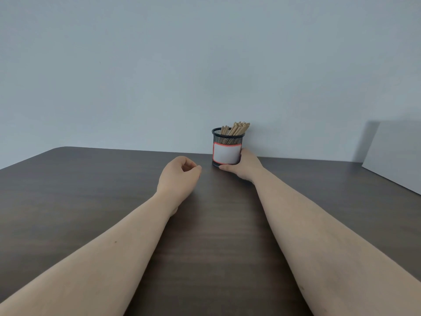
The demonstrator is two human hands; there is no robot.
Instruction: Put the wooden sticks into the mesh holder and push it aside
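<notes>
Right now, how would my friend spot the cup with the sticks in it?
Look along the dark brown table to its far edge, by the pale wall. A black mesh cup stands there with the right hand wrapped around its base. It has a white label edged in red, and wooden sticks poke out.

Sticks in holder at table's far edge.

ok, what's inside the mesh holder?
A bundle of wooden sticks stands in the mesh holder, tops leaning right above the rim. Their lower ends are hidden behind the white label.
</notes>
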